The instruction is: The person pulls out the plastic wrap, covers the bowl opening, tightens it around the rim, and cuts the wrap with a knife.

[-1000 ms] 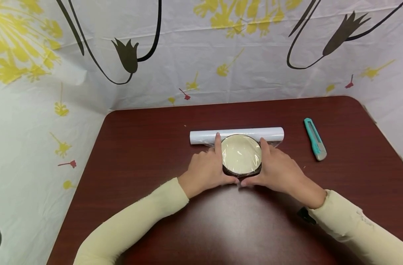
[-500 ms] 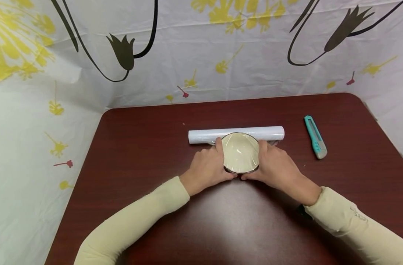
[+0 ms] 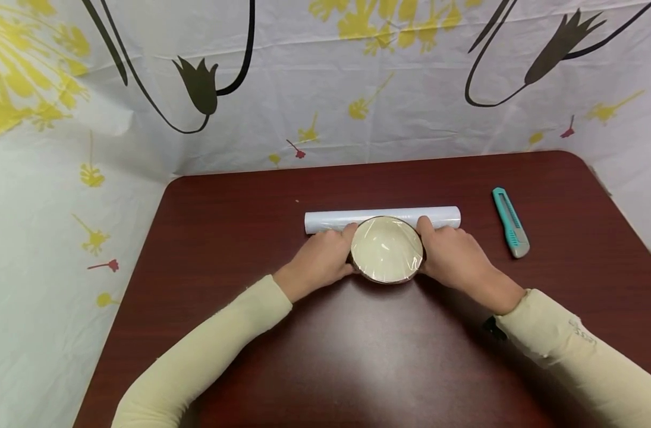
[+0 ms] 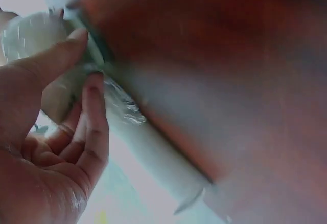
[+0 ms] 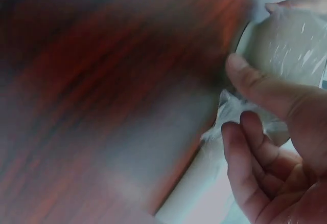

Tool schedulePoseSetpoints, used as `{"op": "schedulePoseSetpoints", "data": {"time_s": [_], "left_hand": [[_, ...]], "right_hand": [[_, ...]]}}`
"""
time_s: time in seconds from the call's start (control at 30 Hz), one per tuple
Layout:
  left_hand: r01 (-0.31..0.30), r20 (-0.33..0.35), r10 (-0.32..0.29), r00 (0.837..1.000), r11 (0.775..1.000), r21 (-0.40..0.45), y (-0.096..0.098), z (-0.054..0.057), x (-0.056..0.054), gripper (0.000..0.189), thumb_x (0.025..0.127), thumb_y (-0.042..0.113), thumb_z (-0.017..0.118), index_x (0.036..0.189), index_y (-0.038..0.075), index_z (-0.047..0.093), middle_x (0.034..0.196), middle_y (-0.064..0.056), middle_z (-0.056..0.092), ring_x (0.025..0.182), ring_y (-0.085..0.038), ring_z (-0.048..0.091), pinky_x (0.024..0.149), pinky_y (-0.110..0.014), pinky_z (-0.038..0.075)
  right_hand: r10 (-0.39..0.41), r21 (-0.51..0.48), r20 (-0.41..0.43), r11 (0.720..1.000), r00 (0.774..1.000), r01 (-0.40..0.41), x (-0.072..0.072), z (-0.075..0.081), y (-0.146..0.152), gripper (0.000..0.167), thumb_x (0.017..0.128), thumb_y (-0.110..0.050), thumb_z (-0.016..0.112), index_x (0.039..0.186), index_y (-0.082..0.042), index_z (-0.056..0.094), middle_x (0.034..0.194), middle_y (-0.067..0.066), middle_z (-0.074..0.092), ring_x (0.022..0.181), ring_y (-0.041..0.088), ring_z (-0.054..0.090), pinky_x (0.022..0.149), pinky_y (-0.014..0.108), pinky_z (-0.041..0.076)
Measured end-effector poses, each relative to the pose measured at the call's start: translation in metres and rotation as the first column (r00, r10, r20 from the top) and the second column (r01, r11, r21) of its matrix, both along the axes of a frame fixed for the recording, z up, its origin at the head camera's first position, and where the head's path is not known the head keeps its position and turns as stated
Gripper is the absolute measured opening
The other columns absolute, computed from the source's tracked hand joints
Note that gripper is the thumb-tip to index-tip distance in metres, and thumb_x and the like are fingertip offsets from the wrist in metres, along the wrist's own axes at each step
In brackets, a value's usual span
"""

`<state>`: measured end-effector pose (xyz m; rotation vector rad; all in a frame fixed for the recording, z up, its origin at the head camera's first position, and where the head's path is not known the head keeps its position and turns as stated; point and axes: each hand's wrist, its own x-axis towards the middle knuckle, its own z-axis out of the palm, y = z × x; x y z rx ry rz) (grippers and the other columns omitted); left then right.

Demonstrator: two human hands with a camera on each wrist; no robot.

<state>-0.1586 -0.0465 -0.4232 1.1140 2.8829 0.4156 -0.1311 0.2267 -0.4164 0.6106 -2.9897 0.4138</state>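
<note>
A cream bowl (image 3: pixel 387 249) with a dark rim stands on the table, its top covered with clear cling film that shows shiny creases. My left hand (image 3: pixel 321 257) grips its left side, thumb and index fingertip near the rim in the left wrist view. From the right, my right hand (image 3: pixel 455 257) holds the opposite side. In the right wrist view its thumb lies against the bowl, and its curled fingers are by bunched cling film (image 5: pixel 227 109). Just behind the bowl lies a white roll of cling film (image 3: pixel 325 222). The bowl's underside is hidden.
A teal and grey utility knife (image 3: pixel 510 223) lies at the right of the dark red-brown table (image 3: pixel 239 220). A white sheet with printed flowers (image 3: pixel 325 83) hangs along the back and left edges.
Both hands have drawn apart from the bowl's near side, where the thumbs almost met, to its left and right sides. The index fingers, stretched forward earlier, have pulled back.
</note>
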Motion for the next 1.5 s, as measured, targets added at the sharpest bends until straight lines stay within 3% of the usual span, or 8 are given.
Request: {"op": "schedulePoseSetpoints", "data": {"time_s": [0.17, 0.3, 0.53, 0.83, 1.0, 1.2, 1.3, 1.5], "left_hand": [[0.077, -0.071, -0.078, 0.994, 0.997, -0.009, -0.007, 0.005, -0.010, 0.051, 0.091, 0.015, 0.093, 0.129, -0.001, 0.063, 0.098, -0.017, 0.076, 0.093, -0.037, 0.078, 0.083, -0.050, 0.066], [0.081, -0.141, -0.086, 0.986, 0.996, -0.044, -0.008, 0.006, -0.013, 0.044, 0.092, 0.017, 0.090, 0.126, 0.003, 0.068, 0.099, -0.011, 0.078, 0.093, -0.033, 0.078, 0.078, -0.049, 0.066], [0.062, -0.364, -0.108, 0.925, 0.989, -0.138, -0.005, 0.003, -0.016, 0.022, 0.095, 0.021, 0.083, 0.108, 0.007, 0.072, 0.093, -0.003, 0.078, 0.084, -0.023, 0.075, 0.063, -0.041, 0.065], [0.038, -0.409, -0.099, 0.907, 0.987, -0.154, 0.002, 0.000, -0.019, 0.017, 0.095, 0.014, 0.077, 0.098, 0.006, 0.063, 0.074, -0.003, 0.069, 0.066, -0.025, 0.071, 0.050, -0.041, 0.059], [0.022, -0.385, -0.059, 0.921, 0.995, -0.099, 0.003, 0.000, -0.021, 0.011, 0.095, 0.002, 0.072, 0.097, 0.005, 0.062, 0.066, -0.004, 0.065, 0.058, -0.030, 0.070, 0.048, -0.044, 0.058], [-0.001, -0.259, -0.017, 0.966, 0.998, -0.068, 0.002, 0.000, -0.016, 0.013, 0.099, 0.003, 0.071, 0.107, 0.004, 0.061, 0.074, -0.008, 0.069, 0.066, -0.034, 0.072, 0.054, -0.048, 0.061], [-0.014, -0.188, -0.004, 0.982, 0.996, -0.092, -0.004, 0.003, -0.010, 0.027, 0.098, 0.010, 0.078, 0.120, 0.003, 0.063, 0.081, -0.008, 0.072, 0.073, -0.034, 0.075, 0.057, -0.049, 0.063], [-0.067, -0.089, 0.057, 0.994, 0.992, -0.109, -0.023, 0.015, 0.006, 0.072, 0.096, 0.018, 0.083, 0.158, 0.003, 0.049, 0.083, -0.003, 0.069, 0.069, -0.029, 0.071, 0.058, -0.045, 0.062]], "right_hand": [[0.016, 0.057, -0.008, 0.998, 1.000, -0.016, -0.006, 0.003, 0.005, 0.044, 0.083, -0.009, 0.086, 0.099, -0.004, 0.046, 0.062, 0.011, 0.053, 0.055, 0.041, 0.062, 0.046, 0.059, 0.052], [0.042, 0.100, -0.048, 0.994, 0.998, -0.037, -0.010, 0.004, 0.008, 0.036, 0.085, -0.009, 0.080, 0.101, -0.007, 0.048, 0.059, 0.008, 0.052, 0.054, 0.040, 0.060, 0.042, 0.057, 0.049], [0.168, 0.144, -0.209, 0.980, 0.963, -0.139, -0.020, 0.002, 0.013, 0.023, 0.090, 0.002, 0.070, 0.094, -0.011, 0.051, 0.053, -0.002, 0.038, 0.046, 0.027, 0.044, 0.036, 0.043, 0.037], [0.244, 0.128, -0.316, 0.968, 0.917, -0.214, -0.032, -0.003, 0.017, 0.026, 0.084, 0.011, 0.058, 0.088, -0.013, 0.049, 0.051, -0.004, 0.032, 0.044, 0.029, 0.041, 0.034, 0.043, 0.034], [0.220, 0.121, -0.258, 0.973, 0.941, -0.194, -0.032, -0.002, 0.014, 0.024, 0.086, 0.012, 0.057, 0.088, -0.011, 0.049, 0.051, 0.002, 0.037, 0.047, 0.037, 0.049, 0.038, 0.050, 0.043], [0.151, 0.100, -0.176, 0.986, 0.973, -0.135, -0.026, -0.002, 0.014, 0.021, 0.089, 0.010, 0.057, 0.090, -0.010, 0.048, 0.052, 0.002, 0.041, 0.047, 0.035, 0.048, 0.041, 0.054, 0.046], [0.158, 0.076, -0.174, 0.986, 0.972, -0.146, -0.018, -0.002, 0.019, 0.021, 0.088, 0.005, 0.069, 0.101, -0.007, 0.056, 0.054, 0.000, 0.041, 0.046, 0.028, 0.045, 0.041, 0.050, 0.044], [0.172, -0.035, -0.182, 0.983, 0.968, -0.181, 0.001, 0.009, 0.033, 0.058, 0.079, -0.005, 0.093, 0.126, -0.002, 0.059, 0.068, -0.006, 0.059, 0.051, 0.011, 0.050, 0.047, 0.042, 0.049]]}}
